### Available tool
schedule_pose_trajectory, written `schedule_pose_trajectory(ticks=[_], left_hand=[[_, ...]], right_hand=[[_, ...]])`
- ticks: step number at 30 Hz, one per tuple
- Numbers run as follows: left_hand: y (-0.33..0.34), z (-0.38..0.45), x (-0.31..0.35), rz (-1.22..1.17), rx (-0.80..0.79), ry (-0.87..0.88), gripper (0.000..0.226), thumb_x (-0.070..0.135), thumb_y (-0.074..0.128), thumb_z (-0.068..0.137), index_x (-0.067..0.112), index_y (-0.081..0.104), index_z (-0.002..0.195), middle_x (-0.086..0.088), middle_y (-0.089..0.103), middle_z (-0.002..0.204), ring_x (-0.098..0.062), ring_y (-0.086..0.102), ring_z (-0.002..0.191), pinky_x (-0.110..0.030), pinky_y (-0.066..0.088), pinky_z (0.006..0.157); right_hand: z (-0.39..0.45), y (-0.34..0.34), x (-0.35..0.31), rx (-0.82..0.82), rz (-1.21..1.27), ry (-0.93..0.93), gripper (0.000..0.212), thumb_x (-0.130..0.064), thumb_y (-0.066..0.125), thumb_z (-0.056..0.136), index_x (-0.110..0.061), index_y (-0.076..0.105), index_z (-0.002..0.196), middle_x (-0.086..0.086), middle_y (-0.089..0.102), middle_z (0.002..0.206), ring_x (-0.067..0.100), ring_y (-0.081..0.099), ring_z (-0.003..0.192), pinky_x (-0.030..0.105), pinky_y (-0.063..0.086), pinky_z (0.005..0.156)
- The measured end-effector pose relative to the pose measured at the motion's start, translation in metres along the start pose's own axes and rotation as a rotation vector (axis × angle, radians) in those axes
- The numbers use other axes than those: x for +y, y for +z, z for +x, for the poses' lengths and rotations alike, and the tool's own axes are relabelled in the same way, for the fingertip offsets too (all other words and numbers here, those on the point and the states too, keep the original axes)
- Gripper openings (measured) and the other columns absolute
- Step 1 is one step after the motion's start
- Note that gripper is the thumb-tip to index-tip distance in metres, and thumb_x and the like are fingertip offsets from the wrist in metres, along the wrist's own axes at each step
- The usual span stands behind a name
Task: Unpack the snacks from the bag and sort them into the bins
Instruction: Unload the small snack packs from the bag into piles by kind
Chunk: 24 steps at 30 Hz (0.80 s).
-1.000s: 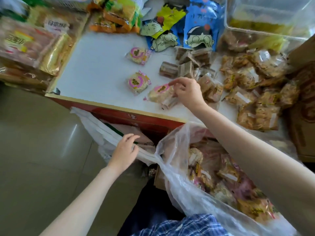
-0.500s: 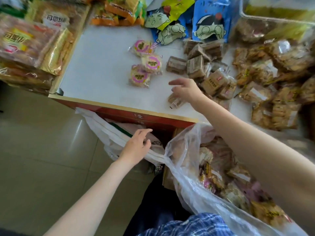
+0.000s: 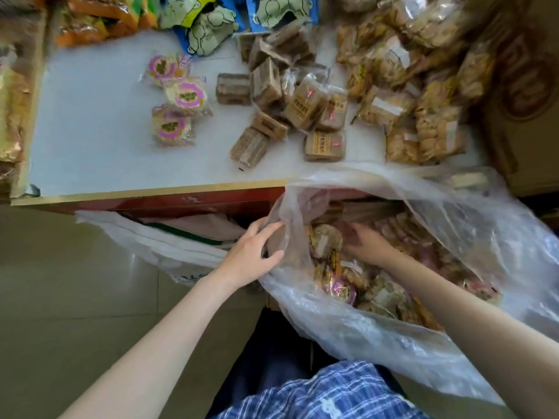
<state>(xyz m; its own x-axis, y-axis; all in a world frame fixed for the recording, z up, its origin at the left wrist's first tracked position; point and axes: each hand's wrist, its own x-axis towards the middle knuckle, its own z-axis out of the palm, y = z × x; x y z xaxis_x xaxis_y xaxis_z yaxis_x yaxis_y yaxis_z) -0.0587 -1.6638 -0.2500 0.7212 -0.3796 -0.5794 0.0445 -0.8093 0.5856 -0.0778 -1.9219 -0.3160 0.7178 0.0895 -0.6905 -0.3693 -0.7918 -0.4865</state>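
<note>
A big clear plastic bag full of wrapped snacks lies open on my lap below the table edge. My left hand grips the bag's left rim, fingers curled round the plastic. My right hand is inside the bag, fingers down among the snack packets; whether it holds one I cannot tell. On the white table lie three round pink-labelled cakes, a pile of brown bar packets and a heap of golden biscuit packets.
Blue and green cartoon snack bags and orange packets line the table's far edge. Stacked packets sit at the left. A cardboard box stands at the right. A white bag hangs under the table.
My right hand left the table and went down into the clear bag. My left hand moved right and took hold of the bag's rim. The third pink cake now lies with the other two.
</note>
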Motion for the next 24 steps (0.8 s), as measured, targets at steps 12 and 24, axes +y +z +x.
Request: schedule_pose_trajectory(ticks=[12, 24], left_hand=[[0.007, -0.009, 0.001, 0.067, 0.028, -0.036, 0.056, 0.03, 0.053, 0.093, 0.027, 0.032, 0.144, 0.001, 0.021, 0.152, -0.017, 0.029, 0.137, -0.022, 0.025, 0.103], [0.016, -0.016, 0.009, -0.009, 0.121, -0.017, 0.051, 0.025, 0.053, 0.094, 0.027, 0.035, 0.142, 0.0, 0.024, 0.151, -0.018, 0.032, 0.135, -0.02, 0.027, 0.096]], right_hand=[[-0.005, 0.007, 0.008, 0.162, -0.057, 0.006, 0.037, -0.011, 0.063, 0.084, -0.019, 0.064, 0.119, 0.013, 0.057, 0.121, 0.03, 0.055, 0.109, 0.03, 0.044, 0.087], [-0.106, -0.082, -0.041, 0.146, 0.706, -0.281, 0.022, -0.014, 0.054, 0.086, -0.02, 0.075, 0.085, -0.001, 0.066, 0.112, 0.002, 0.064, 0.086, 0.01, 0.045, 0.063]])
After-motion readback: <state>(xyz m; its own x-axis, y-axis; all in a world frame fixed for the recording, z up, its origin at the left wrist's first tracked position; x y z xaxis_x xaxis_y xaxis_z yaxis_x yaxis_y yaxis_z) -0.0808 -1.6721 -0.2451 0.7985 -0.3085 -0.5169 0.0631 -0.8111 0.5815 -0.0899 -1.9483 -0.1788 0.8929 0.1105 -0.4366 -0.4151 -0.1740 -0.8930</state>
